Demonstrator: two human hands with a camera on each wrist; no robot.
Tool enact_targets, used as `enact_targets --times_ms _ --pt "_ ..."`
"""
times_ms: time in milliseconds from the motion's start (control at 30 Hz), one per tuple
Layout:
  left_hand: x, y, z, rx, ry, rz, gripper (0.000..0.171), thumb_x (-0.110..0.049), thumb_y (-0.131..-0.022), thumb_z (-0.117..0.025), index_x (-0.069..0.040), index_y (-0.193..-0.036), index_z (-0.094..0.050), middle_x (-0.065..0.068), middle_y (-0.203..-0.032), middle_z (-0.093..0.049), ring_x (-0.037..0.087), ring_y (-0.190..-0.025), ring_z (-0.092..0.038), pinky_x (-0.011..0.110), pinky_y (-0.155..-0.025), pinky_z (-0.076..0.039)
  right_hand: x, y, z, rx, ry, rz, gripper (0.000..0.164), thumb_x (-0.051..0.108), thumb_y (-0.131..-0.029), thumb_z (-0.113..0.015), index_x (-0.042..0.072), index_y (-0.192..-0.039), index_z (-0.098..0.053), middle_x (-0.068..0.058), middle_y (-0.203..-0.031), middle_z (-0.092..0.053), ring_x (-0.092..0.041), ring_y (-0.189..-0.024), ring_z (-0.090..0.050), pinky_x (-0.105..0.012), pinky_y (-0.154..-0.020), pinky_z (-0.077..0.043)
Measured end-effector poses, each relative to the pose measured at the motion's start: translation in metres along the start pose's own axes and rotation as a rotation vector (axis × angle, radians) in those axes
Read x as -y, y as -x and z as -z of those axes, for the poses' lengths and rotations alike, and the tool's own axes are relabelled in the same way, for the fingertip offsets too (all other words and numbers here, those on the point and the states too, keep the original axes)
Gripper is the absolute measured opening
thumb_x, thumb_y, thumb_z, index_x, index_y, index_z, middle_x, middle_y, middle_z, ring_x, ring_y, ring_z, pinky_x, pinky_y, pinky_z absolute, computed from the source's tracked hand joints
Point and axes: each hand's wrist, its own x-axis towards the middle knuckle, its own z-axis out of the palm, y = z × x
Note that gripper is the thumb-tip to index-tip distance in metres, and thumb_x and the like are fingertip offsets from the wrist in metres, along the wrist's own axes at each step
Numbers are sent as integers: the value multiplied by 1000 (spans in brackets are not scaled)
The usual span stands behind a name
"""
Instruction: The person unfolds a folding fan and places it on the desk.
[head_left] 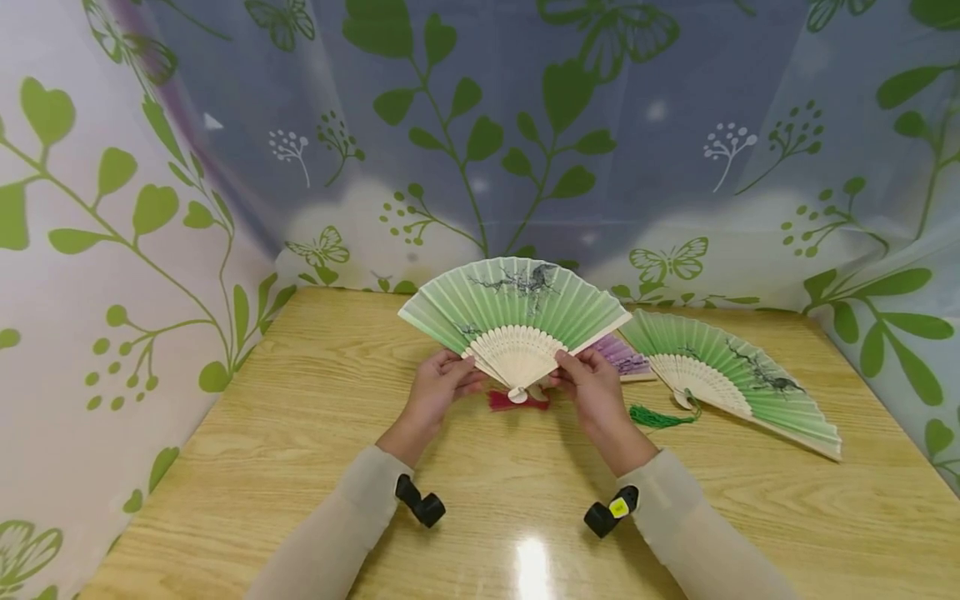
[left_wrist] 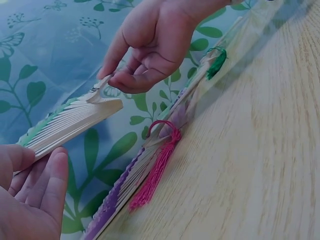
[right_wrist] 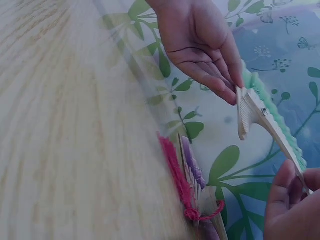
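A green folding fan (head_left: 517,304) with a dark branch print is spread wide, raised over the table. My left hand (head_left: 435,387) pinches its left outer rib between thumb and fingers. The right outer rib is pinched by my right hand (head_left: 592,396). Both wrist views show this fan nearly edge-on, its pale slats (left_wrist: 70,122) fanned between the hands. Behind it lies an open purple fan (head_left: 622,357), mostly hidden in the head view, with a red tassel (left_wrist: 159,172). A second green fan (head_left: 735,375) lies open to the right, with a green tassel (head_left: 663,416).
The wood-grain table (head_left: 315,500) carries the two lying fans at its right and middle. A printed cloth (head_left: 480,167) with leaves and butterflies hangs along the back and both sides. Wrist cameras (head_left: 422,502) sit on both sleeves.
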Motion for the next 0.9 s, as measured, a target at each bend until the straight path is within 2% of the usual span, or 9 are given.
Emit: enact_targets --times_ms 233,633,900 --pt "-1 -5 3 -26 29 8 17 -6 -99 -56 5 -111 -54 7 -86 -71 22 -86 -71 28 -75 -61 3 -2 -2 1 -59 -44 13 2 -97 -56 2 -91 -45 -1 -75 -60 -11 -67 -61 -18 -65 -56" --pt "-1 -7 5 -82 90 13 5 -3 -98 -56 0 -97 -52 3 -76 -69 18 -78 -71 24 -68 -60 -1 -2 -10 -30 -127 -59 15 0 -97 -55 4 -89 -43 -1 -73 -61 -11 -65 -62 -18 -65 -57" --pt "0 -9 4 -101 118 5 6 -1 -98 -56 4 -100 -52 2 -77 -68 13 -75 -70 22 -69 -60 -4 -3 -12 -54 -150 -52 18 2 -98 -55 5 -89 -40 0 -71 -61 -9 -64 -63 -17 -64 -57"
